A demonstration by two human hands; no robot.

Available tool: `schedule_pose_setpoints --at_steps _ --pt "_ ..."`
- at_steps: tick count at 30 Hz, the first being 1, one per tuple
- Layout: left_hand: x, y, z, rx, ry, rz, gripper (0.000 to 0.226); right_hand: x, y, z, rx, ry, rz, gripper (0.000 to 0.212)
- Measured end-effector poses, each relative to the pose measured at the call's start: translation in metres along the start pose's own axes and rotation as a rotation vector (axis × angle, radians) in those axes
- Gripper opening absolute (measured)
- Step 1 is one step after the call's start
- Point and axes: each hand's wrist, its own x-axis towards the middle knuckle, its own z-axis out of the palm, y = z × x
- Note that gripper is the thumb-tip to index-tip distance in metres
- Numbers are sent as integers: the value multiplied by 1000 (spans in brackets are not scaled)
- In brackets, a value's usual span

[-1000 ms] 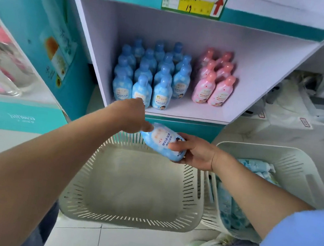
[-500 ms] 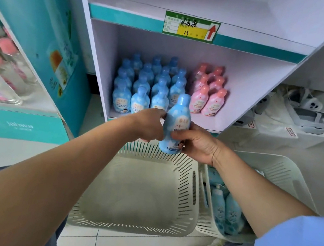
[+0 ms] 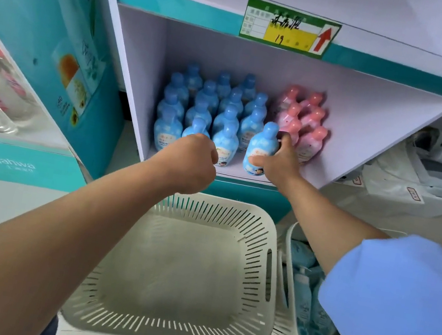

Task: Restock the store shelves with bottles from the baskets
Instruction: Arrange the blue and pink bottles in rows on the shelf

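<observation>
Sixteen blue bottles [image 3: 228, 116] are on the shelf [image 3: 331, 162], as far as the blurred back row lets me count: three at the back, four in each of the next two rows, and four at the front, counting the held bottle [image 3: 262, 148]; beside them on the right stand six pink bottles [image 3: 314, 118], in two columns of three.

The held bottle stands upright at the front edge of the shelf, at the right end of the blue front row and just beside the nearest pink one; the right hand [image 3: 282, 160] clasps it, thumb across the label and fingers round the far side. The left hand [image 3: 194, 160] is curled into a fist in front of the blue front row, with nothing seen in it; the two hands are apart.

There are two white slotted baskets on the floor below; the left basket [image 3: 216, 203] shows only its bare bottom; the right basket [image 3: 286, 304], partly hidden by the blue sleeve [image 3: 396, 299], holds blue bottles [image 3: 305, 304], at least three, the rest hidden.

One green and yellow price tag [image 3: 290, 28] with a red arrow is fixed to the shelf edge above.
</observation>
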Motion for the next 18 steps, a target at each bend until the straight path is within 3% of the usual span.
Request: schedule_pose_setpoints --at_steps 6,18 --pt "5 -3 -2 13 -6 -19 28 18 15 29 -87 55 -66 66" --pt "11 -5 7 80 -47 -14 26 17 18 16 -41 12 7 63"
